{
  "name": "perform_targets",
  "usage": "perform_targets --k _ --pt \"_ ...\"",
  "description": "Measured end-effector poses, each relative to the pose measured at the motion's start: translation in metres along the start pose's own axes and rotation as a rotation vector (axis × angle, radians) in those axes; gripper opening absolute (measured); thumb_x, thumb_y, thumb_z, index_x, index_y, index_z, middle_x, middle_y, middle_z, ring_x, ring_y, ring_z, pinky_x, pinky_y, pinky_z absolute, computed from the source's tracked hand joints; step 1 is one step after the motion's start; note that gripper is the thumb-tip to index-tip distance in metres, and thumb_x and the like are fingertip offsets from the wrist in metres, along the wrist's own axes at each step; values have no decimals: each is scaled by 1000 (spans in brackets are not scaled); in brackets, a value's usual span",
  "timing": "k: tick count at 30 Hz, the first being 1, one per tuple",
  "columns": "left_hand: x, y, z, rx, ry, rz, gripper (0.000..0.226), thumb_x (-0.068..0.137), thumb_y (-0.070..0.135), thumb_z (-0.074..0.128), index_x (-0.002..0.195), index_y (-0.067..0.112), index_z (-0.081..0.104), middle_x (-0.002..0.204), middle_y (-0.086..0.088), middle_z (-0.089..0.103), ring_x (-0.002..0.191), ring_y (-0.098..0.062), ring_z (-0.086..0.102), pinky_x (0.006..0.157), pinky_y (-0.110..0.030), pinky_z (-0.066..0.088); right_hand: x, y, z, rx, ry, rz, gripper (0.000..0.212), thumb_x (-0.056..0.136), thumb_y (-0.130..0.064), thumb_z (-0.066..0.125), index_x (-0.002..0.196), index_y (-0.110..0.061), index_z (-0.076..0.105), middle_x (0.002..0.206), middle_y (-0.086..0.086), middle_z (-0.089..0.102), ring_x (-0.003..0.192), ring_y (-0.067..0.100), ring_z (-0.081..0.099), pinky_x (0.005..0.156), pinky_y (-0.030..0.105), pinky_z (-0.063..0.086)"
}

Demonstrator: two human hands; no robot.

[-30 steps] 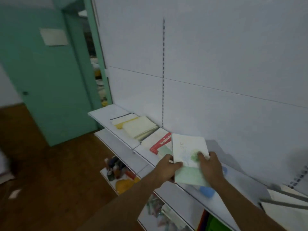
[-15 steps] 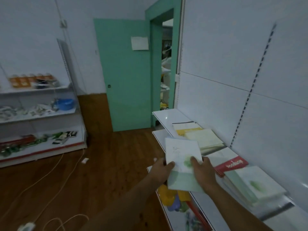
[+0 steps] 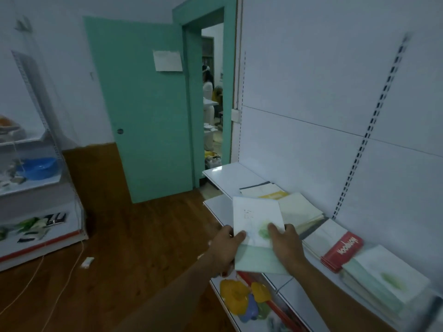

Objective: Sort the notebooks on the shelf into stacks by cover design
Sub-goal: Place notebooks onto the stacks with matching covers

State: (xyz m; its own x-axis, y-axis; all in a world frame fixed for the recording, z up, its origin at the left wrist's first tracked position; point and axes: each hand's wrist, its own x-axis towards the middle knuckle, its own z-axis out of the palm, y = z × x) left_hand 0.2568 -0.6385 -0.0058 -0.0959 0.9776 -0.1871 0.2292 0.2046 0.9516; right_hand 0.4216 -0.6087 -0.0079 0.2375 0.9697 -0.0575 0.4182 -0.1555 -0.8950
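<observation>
Fingers of left hand (image 3: 224,248) and right hand (image 3: 286,246) pinch green-patterned notebook (image 3: 257,233), arms outstretched.

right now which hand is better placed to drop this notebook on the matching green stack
Right. The right hand grips the notebook on the side nearer the green stack, at the shelf's right end; the left hand is farther away.
</observation>
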Motion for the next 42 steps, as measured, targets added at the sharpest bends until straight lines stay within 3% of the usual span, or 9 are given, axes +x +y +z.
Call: perform_targets --k 2,6,13,17,22,25,30,33,42 --pt "15 4 17 29 -63 23 35 96 36 53 108 4 51 103 -10 63 83 -15 62 59 -21 51 10 5 -16 -7 45 29 45 91 -37 55 119 -3 49 99 7 54 85 23 52 65 29 37" --pt "41 14 62 49 -171 26 40 94 41 54 108 3 50 105 -15 63 90 -26 66 71 -42 56 35 27 -51 -22 137 114 51 89 -42 56 123 -4 49 113 14 61 97 29 59 77 31 43" --pt "82 43 158 137 -395 45 30 95 36 52 106 7 56 105 -14 65 85 -24 67 56 -31 56 64 75 -125 46 342 245 52 91 -40 55 129 -5 47 121 18 61 109 34 59 90 37 45" --pt "92 54 217 230 -535 104 27 96 30 52 112 10 58 108 -10 66 88 -20 66 59 -27 56 76 110 -169 70 442 326 50 91 -43 54 119 -2 48 113 16 62 98 32 61 84 39 50" --pt "94 53 275 396 -585 228 23 96 28 50 112 13 56 97 -1 60 75 -5 56 59 -15 46 78 152 -204 78 490 440 49 96 -33 43 132 0 38 114 15 58 96 29 57 78 31 44" --pt "96 49 298 433 -646 247 28 96 25 51 119 12 59 110 -6 65 89 -14 61 73 -23 52 75 172 -217 80 496 501 51 97 -31 42 135 1 35 121 15 55 106 29 54 89 33 40" --pt "110 49 330 508 -730 299 28 96 21 53 118 4 60 111 -11 64 93 -18 60 78 -26 49 74 189 -232 44 513 543 43 91 -31 54 122 -3 45 102 9 56 84 22 55 67 29 41" --pt "121 49 343 561 -785 318 30 94 21 56 119 4 61 114 -11 66 99 -21 64 87 -32 53 73 197 -236 17 517 559 47 85 -33 61 123 -10 48 108 8 62 91 23 60 75 33 49" --pt "140 46 354 728 -884 380 30 91 20 60 116 4 57 111 -11 63 96 -19 59 88 -31 52 81 203 -228 -120 559 633 39 88 -26 59 120 -4 55 106 13 65 83 21 58 67 27 45"
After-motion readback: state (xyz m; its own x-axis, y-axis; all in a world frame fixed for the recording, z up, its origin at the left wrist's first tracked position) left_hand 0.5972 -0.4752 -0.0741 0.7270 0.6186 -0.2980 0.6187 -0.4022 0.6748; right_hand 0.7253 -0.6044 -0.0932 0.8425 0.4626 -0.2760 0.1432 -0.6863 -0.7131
